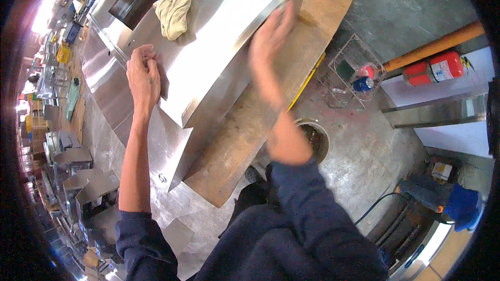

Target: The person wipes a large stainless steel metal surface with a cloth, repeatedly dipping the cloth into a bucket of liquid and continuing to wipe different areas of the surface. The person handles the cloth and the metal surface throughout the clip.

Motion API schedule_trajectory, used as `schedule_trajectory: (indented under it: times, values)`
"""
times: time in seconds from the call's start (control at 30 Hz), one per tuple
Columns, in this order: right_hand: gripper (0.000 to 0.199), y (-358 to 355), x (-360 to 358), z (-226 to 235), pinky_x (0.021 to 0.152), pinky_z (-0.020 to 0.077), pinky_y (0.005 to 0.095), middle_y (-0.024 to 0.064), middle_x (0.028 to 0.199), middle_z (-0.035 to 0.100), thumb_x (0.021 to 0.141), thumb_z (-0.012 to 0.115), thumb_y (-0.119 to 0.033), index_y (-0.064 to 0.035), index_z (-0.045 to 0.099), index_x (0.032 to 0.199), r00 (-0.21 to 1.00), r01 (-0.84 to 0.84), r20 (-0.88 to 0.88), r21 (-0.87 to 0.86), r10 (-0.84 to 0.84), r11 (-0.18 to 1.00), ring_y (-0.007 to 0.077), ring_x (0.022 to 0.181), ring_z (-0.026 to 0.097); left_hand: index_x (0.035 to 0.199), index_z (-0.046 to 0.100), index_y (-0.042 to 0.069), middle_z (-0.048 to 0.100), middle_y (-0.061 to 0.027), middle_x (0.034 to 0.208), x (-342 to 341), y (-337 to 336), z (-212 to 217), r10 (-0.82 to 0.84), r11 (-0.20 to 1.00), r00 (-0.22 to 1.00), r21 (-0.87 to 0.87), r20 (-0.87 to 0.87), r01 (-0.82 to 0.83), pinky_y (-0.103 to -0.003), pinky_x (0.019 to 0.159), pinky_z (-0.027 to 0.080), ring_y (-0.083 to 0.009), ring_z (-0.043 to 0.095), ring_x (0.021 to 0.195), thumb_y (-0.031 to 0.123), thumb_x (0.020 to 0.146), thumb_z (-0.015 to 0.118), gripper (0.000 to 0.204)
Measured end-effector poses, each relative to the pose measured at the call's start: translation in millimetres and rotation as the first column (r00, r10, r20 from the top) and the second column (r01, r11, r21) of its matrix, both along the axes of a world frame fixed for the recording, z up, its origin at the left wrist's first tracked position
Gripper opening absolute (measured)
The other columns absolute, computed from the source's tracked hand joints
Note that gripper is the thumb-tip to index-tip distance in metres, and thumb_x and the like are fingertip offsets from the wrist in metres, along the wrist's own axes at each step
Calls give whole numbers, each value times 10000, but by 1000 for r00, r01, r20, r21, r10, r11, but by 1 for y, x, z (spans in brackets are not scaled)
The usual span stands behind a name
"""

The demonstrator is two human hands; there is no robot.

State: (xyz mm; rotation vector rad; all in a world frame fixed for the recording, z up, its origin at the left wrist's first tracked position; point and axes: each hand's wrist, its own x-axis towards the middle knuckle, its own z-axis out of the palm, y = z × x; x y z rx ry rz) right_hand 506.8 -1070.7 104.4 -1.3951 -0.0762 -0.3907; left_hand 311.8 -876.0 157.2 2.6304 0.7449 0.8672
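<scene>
L hand (144, 77): fingers curled, grip unclear.
R hand (271, 34): fingers extended, apart.
Bent silver sheet-metal panel (224, 36): betw. both, long axis fwd-R.

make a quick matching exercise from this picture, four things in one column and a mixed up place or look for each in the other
Column one
1. cloth
2. fire extinguisher
3. left hand
4. right hand

Column two
A. blurred, at the right-hand edge of the bent metal sheet
B. red, at the right side of the picture
C. at the metal sheet's left side, not blurred
D. pale yellow, crumpled on the metal sheet

Right pairs
1-D, 2-B, 3-C, 4-A
</scene>
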Motion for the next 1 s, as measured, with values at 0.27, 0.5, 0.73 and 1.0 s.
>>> schedule_trajectory:
  times: [0.27,0.5,0.73,1.0]
  values:
    - [666,-5,-20,-7,1307,137,536,275,1721,195,1147,339,-373,70,235,1634,990,-108,-105,-113,97,988,422,1603,164,1240,631,39,656,-162,1163,2,6,0,-15,997,986,73,-166,27,-450,1008,479,-329,636,1083,-6,972,548,284]
    - [617,-3,-139,-34,1301,130,548,361,1701,101,1117,332,-146,132,121,1626,932,-343,68,-161,357,925,499,1592,121,1348,605,37,627,-141,1248,5,4,5,-19,1000,963,15,-267,24,-400,1039,487,-282,633,1144,-44,997,523,369]
    - [513,-30,143,-68,1225,295,502,308,1558,450,1145,349,-247,70,380,1547,995,60,85,-26,-58,998,452,1441,427,1310,614,28,651,-131,1194,18,-7,9,13,995,981,-92,-194,-32,-382,974,506,-253,644,1053,-36,989,531,338]
    - [501,-52,156,-135,1169,344,543,292,1433,586,1107,404,-289,-13,494,1515,899,-95,-437,-206,-5,974,467,1383,497,1305,633,43,635,-122,1189,13,-1,5,25,996,977,-78,-212,-43,-377,962,501,-254,635,1031,-15,979,530,346]
